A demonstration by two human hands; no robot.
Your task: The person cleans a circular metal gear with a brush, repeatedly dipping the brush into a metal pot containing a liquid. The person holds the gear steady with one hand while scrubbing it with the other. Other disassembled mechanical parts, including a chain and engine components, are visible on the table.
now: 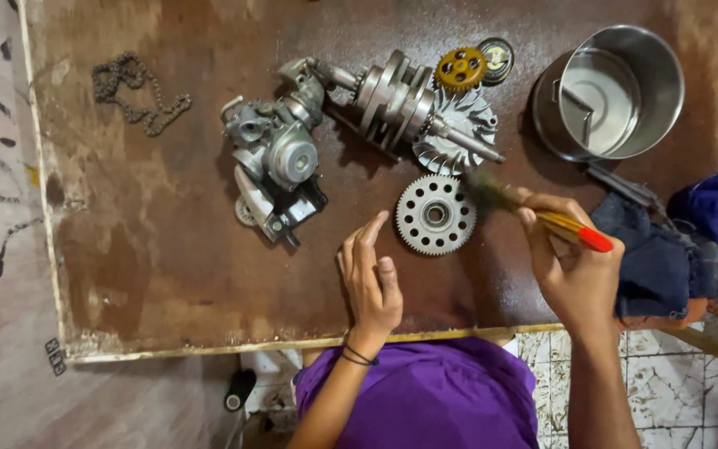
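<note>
My right hand (571,270) grips a paintbrush (560,224) with a yellow handle and red end; its dark bristles blur just right of a round grey sprocket (435,214) lying flat on the brown board (168,249). My left hand (369,278) hovers open, fingers spread, just left of and below the sprocket, holding nothing. Beyond the sprocket lie a crankshaft with a finned flywheel (413,108) and a carburettor assembly (276,162).
A yellow gear (459,68) and a small round part (497,56) sit at the back. A steel pot (612,91) stands at the right, dark blue rags (683,241) beside it. A loose chain (135,91) lies far left. The board's front edge runs near my body.
</note>
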